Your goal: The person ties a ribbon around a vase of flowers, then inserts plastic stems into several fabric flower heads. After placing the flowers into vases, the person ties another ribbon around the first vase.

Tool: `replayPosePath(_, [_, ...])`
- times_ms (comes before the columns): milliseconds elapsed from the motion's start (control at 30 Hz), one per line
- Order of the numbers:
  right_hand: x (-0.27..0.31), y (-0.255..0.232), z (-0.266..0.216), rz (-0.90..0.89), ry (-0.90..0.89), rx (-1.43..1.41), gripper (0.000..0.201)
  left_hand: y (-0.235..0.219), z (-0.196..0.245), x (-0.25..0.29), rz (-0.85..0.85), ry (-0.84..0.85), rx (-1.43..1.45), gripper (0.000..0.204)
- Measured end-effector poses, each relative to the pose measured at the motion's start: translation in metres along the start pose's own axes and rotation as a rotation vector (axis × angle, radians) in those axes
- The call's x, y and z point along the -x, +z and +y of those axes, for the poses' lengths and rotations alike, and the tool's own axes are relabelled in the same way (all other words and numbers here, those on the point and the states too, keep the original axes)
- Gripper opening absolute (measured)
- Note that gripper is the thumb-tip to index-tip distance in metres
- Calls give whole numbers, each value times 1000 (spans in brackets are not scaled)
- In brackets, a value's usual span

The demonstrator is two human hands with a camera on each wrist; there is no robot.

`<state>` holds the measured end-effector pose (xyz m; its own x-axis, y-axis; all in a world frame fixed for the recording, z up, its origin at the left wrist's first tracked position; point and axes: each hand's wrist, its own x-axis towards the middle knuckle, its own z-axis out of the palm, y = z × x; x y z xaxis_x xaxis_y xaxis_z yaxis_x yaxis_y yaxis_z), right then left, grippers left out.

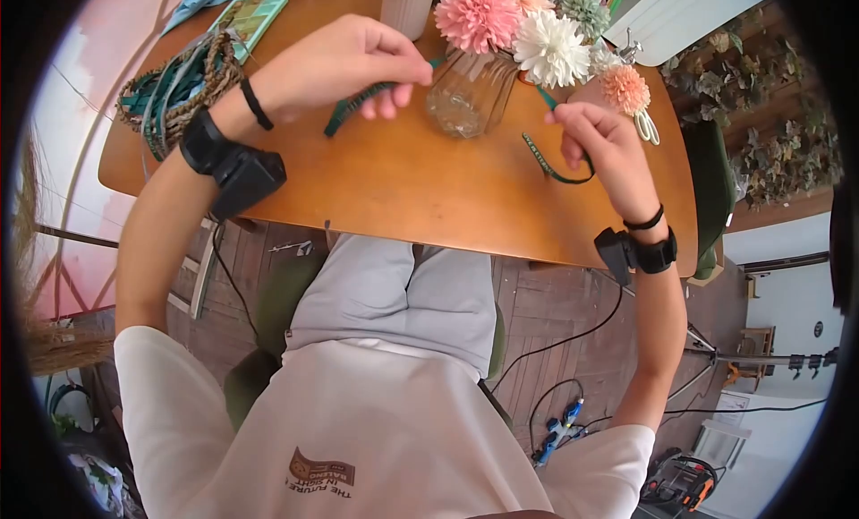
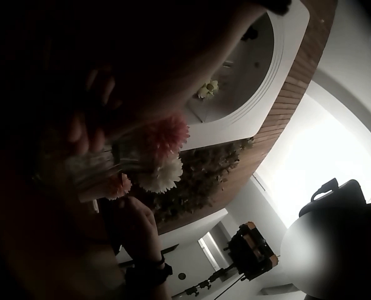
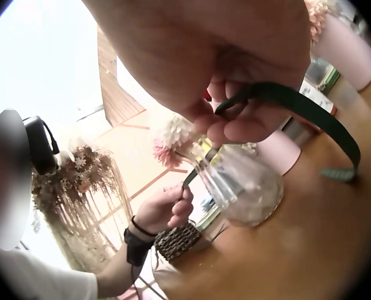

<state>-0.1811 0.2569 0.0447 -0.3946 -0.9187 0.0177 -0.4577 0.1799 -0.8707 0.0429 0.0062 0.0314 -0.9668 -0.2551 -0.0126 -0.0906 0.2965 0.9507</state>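
A dark green ribbon with pale lettering [image 1: 351, 110] is pinched in my left hand [image 1: 353, 64], its end hanging below the fingers. My right hand [image 1: 611, 152] pinches green ribbon too, and a loose end [image 1: 557, 174] curls beneath it. Between the hands stands a clear ribbed glass vase [image 1: 467, 94] holding pink [image 1: 477, 16] and white [image 1: 551, 48] flowers. From the right wrist view, the ribbon [image 3: 304, 106] loops out of the curled right fingers, and the vase [image 3: 245, 187] is behind. The left wrist view is dark; whether the ribbon passes behind the vase cannot be told.
A woven basket of ribbons [image 1: 174, 94] sits at the table's left, beside a green patterned box [image 1: 255, 22]. Behind the vase is a pale pot [image 1: 407, 11]. An orange flower [image 1: 625, 89] lies at the right near a pink pot [image 1: 586, 94]. The table edge [image 1: 429, 243] faces my lap.
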Motion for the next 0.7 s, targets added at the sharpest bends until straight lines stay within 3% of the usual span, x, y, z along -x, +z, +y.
replayPosePath(100, [6, 24, -7, -77, 72, -123, 31, 14, -12, -10, -13, 144, 5, 26])
replayPosePath(167, [5, 38, -10, -101, 2, -173, 30, 24, -14, -14, 52, 203, -72, 30])
replayPosePath(267, [5, 52, -16, -129, -74, -216, 29, 26, 2, -13, 12, 3, -96, 31])
replayPosePath(367, [1, 61, -22, -108, -134, -138, 29, 34, 0, -16, -121, -76, 112, 29])
replayPosePath(467, [0, 67, -28, -62, -85, 20, 32, 44, -2, -18, -133, -24, 206, 25])
replayPosePath(667, [-4, 76, -36, 35, -224, 270, 40, 53, 1, -21, -124, 6, 394, 25])
replayPosePath(700, [-3, 76, -43, 25, -202, 280, 40, 48, -3, -25, -183, 12, 415, 28])
